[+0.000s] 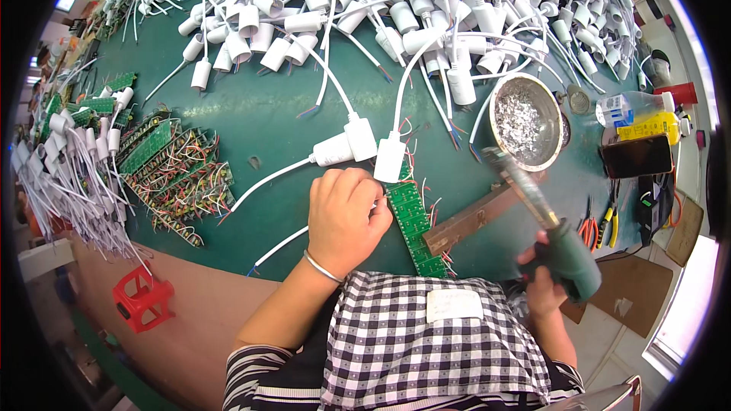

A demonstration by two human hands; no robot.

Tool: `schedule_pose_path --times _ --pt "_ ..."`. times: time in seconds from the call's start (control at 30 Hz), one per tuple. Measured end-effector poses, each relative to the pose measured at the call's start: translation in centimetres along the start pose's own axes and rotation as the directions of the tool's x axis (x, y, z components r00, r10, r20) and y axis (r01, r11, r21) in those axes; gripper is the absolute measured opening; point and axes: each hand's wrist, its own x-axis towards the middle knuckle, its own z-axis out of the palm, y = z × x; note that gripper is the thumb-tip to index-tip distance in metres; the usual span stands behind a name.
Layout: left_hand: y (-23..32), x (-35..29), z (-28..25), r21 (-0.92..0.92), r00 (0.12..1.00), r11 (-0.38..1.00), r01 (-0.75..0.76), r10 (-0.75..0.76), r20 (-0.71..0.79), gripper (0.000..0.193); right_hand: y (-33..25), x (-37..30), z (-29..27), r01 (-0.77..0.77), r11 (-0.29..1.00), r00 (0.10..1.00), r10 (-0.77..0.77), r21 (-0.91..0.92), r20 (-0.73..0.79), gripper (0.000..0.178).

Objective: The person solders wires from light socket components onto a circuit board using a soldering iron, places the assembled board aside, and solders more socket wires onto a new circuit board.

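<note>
My left hand (346, 213) is closed beside a green circuit board strip (411, 221), with thumb and fingertips pressed together near its edge. What it holds is hidden; a white cable (282, 250) comes out from under it. Just beyond the fingers lie two white lamp sockets with cables, one socket (391, 158) over the strip's far end and another (361, 138) to its left. Wrapped round the green handle of a soldering iron (575, 262), my right hand (544, 281) is blurred. The iron's metal shaft points up and left, above a brown metal bar (472, 221) resting across the strip.
A metal bowl (496, 118) of silvery flakes stands right of centre. White lamp sockets (304, 23) heap along the back. Wired boards (179, 175) pile at left, more sockets (68, 175) beyond. Pliers (588, 230), a phone (638, 157) and bottles (636, 109) lie right; a red stool (143, 298) stands below.
</note>
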Motion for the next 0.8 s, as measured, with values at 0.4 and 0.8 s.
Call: schedule_pose_path --times 0.4,0.8 --pt "0.0 -0.2 -0.3 -0.061 0.998 0.996 -0.057 0.058 0.008 0.017 -0.1 -0.3 1.4 0.009 0.992 0.953 0.030 -0.126 0.302 0.019" --pt "0.0 0.2 -0.2 -0.017 0.999 0.999 -0.043 0.043 0.005 0.017 -0.5 0.6 2.0 0.207 0.939 0.880 -0.056 -0.275 0.472 0.021"
